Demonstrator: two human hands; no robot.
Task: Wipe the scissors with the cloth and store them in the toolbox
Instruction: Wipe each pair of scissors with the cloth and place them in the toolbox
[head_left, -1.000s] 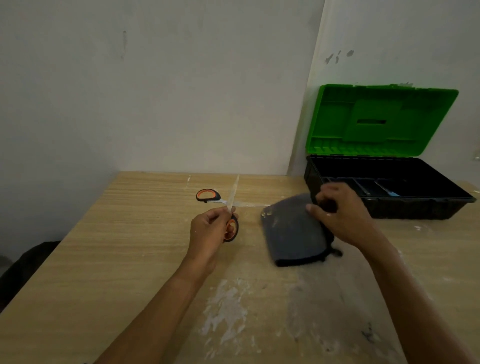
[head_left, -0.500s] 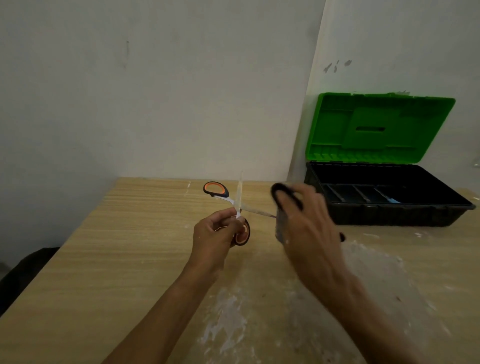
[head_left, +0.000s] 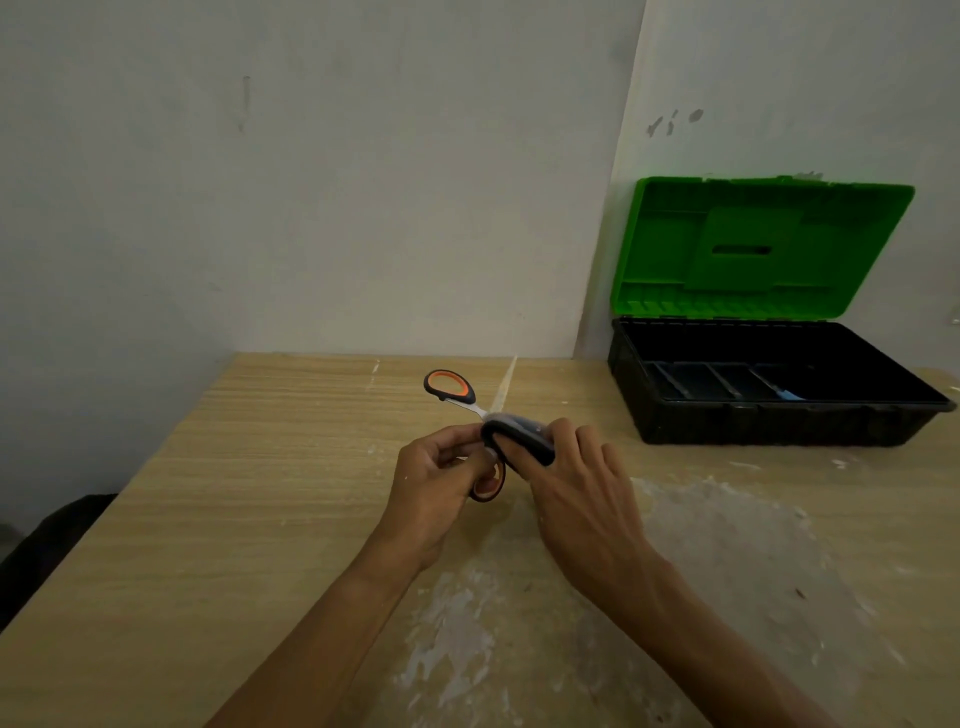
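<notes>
My left hand (head_left: 434, 480) grips the scissors (head_left: 451, 388) by the lower orange-and-black handle, above the middle of the wooden table (head_left: 234, 493). The other handle sticks up and to the left, so the scissors are spread apart. My right hand (head_left: 579, 486) holds the dark grey cloth (head_left: 519, 439) folded over a blade, which is hidden under it. The black toolbox (head_left: 779, 423) stands at the back right with its green lid (head_left: 758, 249) upright against the wall.
White walls meet in a corner behind the table. Pale scuffed patches (head_left: 717, 530) mark the tabletop near me and to the right. A dark object (head_left: 57, 530) lies beyond the table's left edge. Small compartments show inside the toolbox.
My right hand lifted the cloth off the table and brought it left onto the scissors' blade. My left hand raised the scissors slightly and kept hold of the handle.
</notes>
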